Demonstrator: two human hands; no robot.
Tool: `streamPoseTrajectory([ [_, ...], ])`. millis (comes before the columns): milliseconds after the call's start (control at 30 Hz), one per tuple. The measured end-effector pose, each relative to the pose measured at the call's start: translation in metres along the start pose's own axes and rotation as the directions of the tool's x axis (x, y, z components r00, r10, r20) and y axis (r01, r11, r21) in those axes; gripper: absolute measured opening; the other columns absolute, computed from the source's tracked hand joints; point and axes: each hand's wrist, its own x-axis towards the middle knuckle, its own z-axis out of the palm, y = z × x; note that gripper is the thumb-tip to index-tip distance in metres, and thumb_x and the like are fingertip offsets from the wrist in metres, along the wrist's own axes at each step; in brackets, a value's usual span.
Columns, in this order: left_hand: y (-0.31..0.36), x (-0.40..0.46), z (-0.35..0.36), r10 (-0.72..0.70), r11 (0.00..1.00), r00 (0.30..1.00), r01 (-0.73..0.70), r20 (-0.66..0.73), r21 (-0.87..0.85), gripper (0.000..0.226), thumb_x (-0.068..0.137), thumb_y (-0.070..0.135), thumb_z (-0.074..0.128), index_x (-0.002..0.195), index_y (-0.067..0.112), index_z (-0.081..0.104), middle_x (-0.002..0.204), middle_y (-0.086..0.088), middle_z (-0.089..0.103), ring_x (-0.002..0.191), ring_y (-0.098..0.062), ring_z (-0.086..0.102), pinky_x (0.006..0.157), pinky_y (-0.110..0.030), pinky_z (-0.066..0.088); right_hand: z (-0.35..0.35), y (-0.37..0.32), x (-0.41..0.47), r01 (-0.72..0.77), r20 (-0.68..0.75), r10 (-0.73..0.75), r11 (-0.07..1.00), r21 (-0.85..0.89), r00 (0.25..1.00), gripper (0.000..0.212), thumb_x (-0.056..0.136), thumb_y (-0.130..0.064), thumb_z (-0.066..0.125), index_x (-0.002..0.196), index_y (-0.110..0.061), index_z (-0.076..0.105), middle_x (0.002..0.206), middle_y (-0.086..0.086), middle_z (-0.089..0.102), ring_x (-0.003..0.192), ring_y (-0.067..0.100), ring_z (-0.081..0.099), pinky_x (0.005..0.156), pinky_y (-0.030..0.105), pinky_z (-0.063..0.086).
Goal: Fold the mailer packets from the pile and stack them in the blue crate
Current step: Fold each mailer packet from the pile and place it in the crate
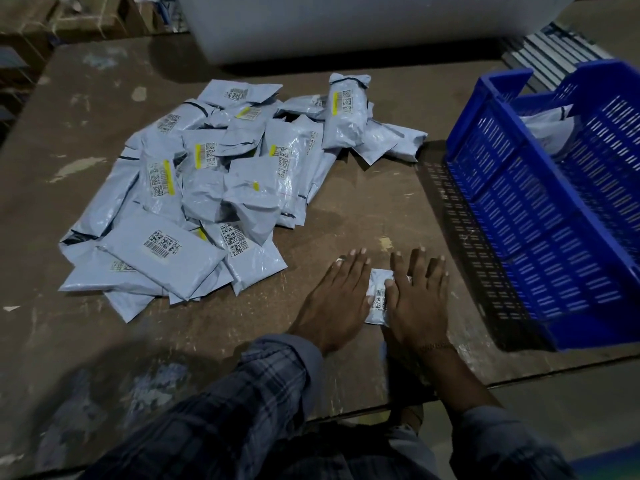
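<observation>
Counter (346, 209) wide, pile (214, 181) far left, crate (540, 216) right, and both flat hands, left (337, 299) and right (417, 303), press one packet (378, 295) by the near edge: soft, light, probably slippery, best pinched at its folded ends.

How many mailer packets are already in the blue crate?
1 visible: a packet leaning in the far end of the crate. The walls may hide others.

Pale grey mailer packets (194, 188), blue crate (540, 216), plaid sleeve (242, 393), brown table (69, 98)
</observation>
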Motion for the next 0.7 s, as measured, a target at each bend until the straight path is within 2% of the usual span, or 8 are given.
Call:
streamPoseTrajectory([
  [133, -0.014, 0.015, 0.000, -0.046, 0.999, 0.999, 0.045, 0.020, 0.020, 0.067, 0.111, 0.040, 0.015, 0.168, 0.004, 0.013, 0.176, -0.017, 0.006, 0.164, -0.032, 0.008, 0.129, -0.049, 0.020, 0.003, -0.004, -0.022, -0.010, -0.015, 0.010, 1.000, -0.006, 1.000, 0.066, 0.105, -0.047, 0.023, 0.166, -0.020, 0.019, 0.173, 0.016, 0.007, 0.157, 0.047, -0.002, 0.127, 0.059, 0.010],
  [267, -0.003, 0.016, 0.002, -0.135, 0.990, 0.991, 0.134, 0.001, 0.037, 0.067, 0.111, 0.039, 0.017, 0.166, 0.000, 0.016, 0.175, -0.021, 0.010, 0.162, -0.037, 0.013, 0.129, -0.051, 0.021, 0.003, -0.002, -0.019, -0.011, -0.015, 0.011, 1.000, 0.015, 1.000, 0.065, 0.105, -0.047, 0.023, 0.165, -0.021, 0.023, 0.172, 0.017, 0.010, 0.156, 0.050, 0.003, 0.125, 0.062, 0.013],
  [333, 0.007, 0.008, 0.004, -0.108, 0.993, 0.994, 0.108, 0.000, 0.042, 0.067, 0.113, 0.039, 0.020, 0.166, 0.000, 0.016, 0.175, -0.021, 0.009, 0.162, -0.037, 0.011, 0.130, -0.050, 0.018, 0.000, 0.001, -0.012, 0.031, -0.022, -0.031, 0.999, 0.029, 0.999, 0.064, 0.106, -0.046, 0.023, 0.164, -0.021, 0.025, 0.172, 0.018, 0.010, 0.155, 0.050, 0.006, 0.125, 0.062, 0.014],
  [500, 0.001, -0.008, 0.004, -0.070, 0.997, 0.998, 0.070, -0.002, 0.012, 0.066, 0.113, 0.041, 0.022, 0.168, 0.007, 0.013, 0.177, -0.012, 0.007, 0.163, -0.030, 0.007, 0.130, -0.049, 0.018, -0.006, 0.006, -0.015, 0.110, -0.031, -0.108, 0.993, 0.048, 0.994, 0.065, 0.106, -0.048, 0.023, 0.166, -0.024, 0.017, 0.174, 0.015, 0.001, 0.158, 0.044, -0.003, 0.128, 0.058, 0.007],
  [600, 0.001, -0.005, 0.007, -0.157, 0.987, 0.987, 0.158, -0.032, 0.011, 0.064, 0.112, 0.041, 0.023, 0.169, 0.012, 0.013, 0.177, -0.010, 0.008, 0.163, -0.031, 0.008, 0.129, -0.052, 0.021, -0.007, 0.009, -0.023, 0.153, -0.029, -0.152, 0.987, 0.045, 0.988, 0.066, 0.105, -0.048, 0.025, 0.166, -0.022, 0.019, 0.174, 0.013, 0.003, 0.159, 0.041, -0.006, 0.128, 0.057, 0.006],
  [700, 0.008, -0.001, 0.012, -0.262, 0.965, 0.964, 0.260, -0.047, -0.033, 0.065, 0.112, 0.042, 0.019, 0.169, 0.012, 0.011, 0.178, -0.010, 0.006, 0.164, -0.030, 0.006, 0.131, -0.049, 0.016, -0.009, 0.012, -0.021, 0.156, 0.007, -0.157, 0.986, 0.051, 0.988, 0.067, 0.106, -0.052, 0.025, 0.165, -0.020, 0.024, 0.173, 0.015, 0.006, 0.158, 0.043, -0.005, 0.128, 0.057, 0.004],
])
